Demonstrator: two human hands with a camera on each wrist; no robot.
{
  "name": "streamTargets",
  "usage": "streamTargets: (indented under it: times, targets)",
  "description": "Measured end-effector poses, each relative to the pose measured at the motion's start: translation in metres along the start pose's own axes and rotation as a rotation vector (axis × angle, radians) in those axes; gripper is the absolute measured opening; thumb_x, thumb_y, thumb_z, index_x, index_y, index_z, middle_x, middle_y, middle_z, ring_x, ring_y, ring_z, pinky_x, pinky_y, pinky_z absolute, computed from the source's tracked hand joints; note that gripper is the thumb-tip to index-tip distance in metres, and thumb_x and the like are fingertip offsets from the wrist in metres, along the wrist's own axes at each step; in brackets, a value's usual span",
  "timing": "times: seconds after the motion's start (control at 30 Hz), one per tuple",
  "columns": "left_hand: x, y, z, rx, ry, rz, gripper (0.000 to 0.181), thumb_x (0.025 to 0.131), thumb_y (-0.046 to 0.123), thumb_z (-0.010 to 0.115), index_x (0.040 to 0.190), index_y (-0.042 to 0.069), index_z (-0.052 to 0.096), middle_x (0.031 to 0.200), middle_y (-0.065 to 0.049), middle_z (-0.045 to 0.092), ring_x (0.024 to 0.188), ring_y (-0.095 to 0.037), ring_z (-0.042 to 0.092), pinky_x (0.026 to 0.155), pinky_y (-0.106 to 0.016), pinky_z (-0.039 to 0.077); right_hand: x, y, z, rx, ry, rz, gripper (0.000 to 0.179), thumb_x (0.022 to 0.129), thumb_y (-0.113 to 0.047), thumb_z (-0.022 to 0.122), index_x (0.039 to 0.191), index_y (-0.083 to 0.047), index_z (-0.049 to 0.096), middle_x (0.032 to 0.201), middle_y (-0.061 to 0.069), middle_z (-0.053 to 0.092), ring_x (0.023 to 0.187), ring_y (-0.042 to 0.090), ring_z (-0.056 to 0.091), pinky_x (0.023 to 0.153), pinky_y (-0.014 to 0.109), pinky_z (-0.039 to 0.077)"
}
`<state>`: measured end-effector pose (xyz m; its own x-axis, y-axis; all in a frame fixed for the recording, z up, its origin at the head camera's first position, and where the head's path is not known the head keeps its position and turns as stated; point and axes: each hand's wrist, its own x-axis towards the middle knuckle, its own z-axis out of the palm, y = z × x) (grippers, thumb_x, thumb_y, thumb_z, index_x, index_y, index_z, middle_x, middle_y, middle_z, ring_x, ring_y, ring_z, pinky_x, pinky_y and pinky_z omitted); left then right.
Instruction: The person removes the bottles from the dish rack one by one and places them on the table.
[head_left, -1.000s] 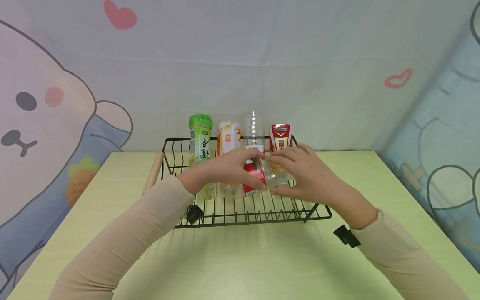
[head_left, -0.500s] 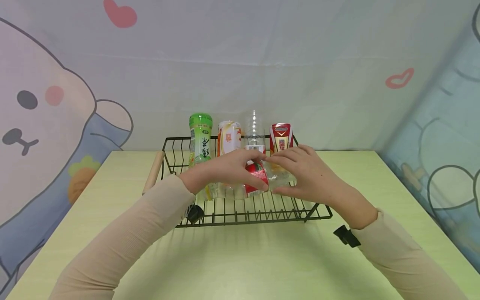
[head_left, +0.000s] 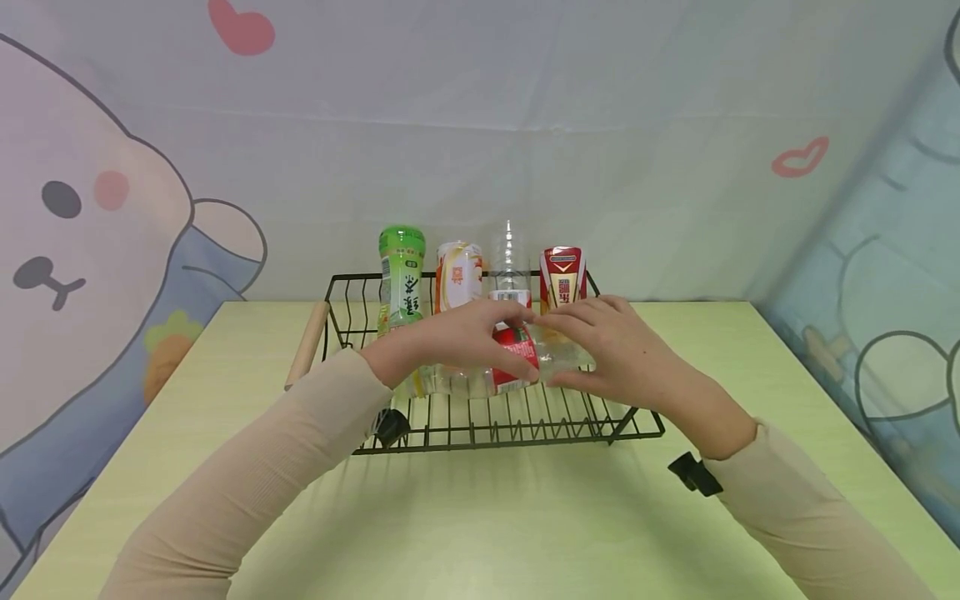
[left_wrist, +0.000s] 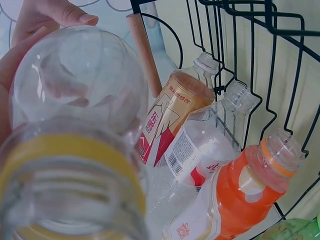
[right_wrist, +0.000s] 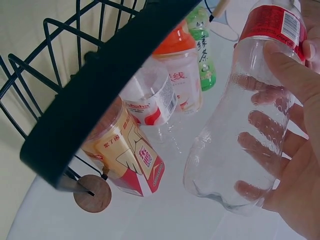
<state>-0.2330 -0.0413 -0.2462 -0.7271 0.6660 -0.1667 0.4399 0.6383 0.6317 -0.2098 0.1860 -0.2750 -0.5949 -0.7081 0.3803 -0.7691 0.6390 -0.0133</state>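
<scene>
Two hands, both gripping one clear bottle above the wire basket, nearer its front than the other bottles: left hand curled round the neck-side half, right hand clasping the base end, long axis crosswise, neck toward the basket's left.

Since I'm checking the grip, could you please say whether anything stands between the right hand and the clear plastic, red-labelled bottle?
Nothing visible does: the right hand curls directly round the clear plastic, red-labelled bottle, touching its side.
</scene>
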Motion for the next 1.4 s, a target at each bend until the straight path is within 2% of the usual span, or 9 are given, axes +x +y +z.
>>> streamTargets:
  times: [0.2,0.4,0.57,0.87,1.13,1.4]
  targets:
    - [0.001,0.0,0.0,-0.014,-0.003,-0.002,0.074,0.083,0.036,0.074,0.144,0.011,0.04,0.122,-0.001,0.052,0.106,-0.02,0.051,0.084,-0.029,0.05,0.0,0.002,-0.001,-0.007,0.02,-0.026,0.064,0.076,-0.035,0.081,0.13,-0.008,0.059,0.123,0.008,0.064,0.115,0.029,0.056,0.1,0.053,0.037]
    - [0.001,-0.003,-0.002,-0.086,-0.008,0.003,0.07,0.082,0.033,0.075,0.142,0.013,0.043,0.123,-0.002,0.053,0.106,-0.02,0.054,0.08,-0.027,0.053,-0.002,0.004,-0.003,-0.016,0.044,-0.018,0.062,0.074,-0.034,0.083,0.126,-0.009,0.061,0.121,0.007,0.065,0.113,0.028,0.057,0.098,0.053,0.038]
    - [-0.002,-0.005,-0.005,-0.141,0.002,-0.004,0.067,0.081,0.03,0.077,0.138,0.014,0.046,0.125,-0.003,0.054,0.102,-0.022,0.059,0.079,-0.029,0.054,-0.006,0.009,-0.007,-0.016,0.053,0.034,0.061,0.075,-0.035,0.082,0.126,-0.008,0.061,0.12,0.009,0.065,0.113,0.031,0.057,0.099,0.054,0.037]
    - [-0.007,-0.008,-0.009,-0.129,0.031,-0.035,0.078,0.08,0.031,0.078,0.145,0.015,0.038,0.129,-0.003,0.052,0.102,-0.021,0.062,0.08,-0.032,0.055,-0.015,0.021,-0.013,-0.022,0.042,0.12,0.063,0.074,-0.033,0.084,0.127,-0.009,0.059,0.121,0.01,0.063,0.114,0.031,0.055,0.098,0.055,0.036]
    - [-0.013,-0.017,-0.012,-0.134,0.095,-0.037,0.079,0.08,0.034,0.078,0.146,0.02,0.037,0.134,-0.003,0.05,0.108,-0.023,0.055,0.085,-0.036,0.052,-0.026,0.033,-0.019,0.0,0.102,0.177,0.061,0.074,-0.028,0.084,0.125,-0.005,0.06,0.121,0.014,0.063,0.115,0.034,0.054,0.098,0.057,0.034]
    - [-0.02,-0.025,-0.02,-0.15,0.155,-0.055,0.08,0.08,0.035,0.078,0.147,0.022,0.037,0.133,-0.002,0.05,0.105,-0.018,0.06,0.088,-0.036,0.051,-0.037,0.049,-0.022,0.055,0.16,0.245,0.061,0.072,-0.02,0.085,0.124,-0.001,0.058,0.12,0.017,0.063,0.114,0.037,0.054,0.098,0.056,0.038]
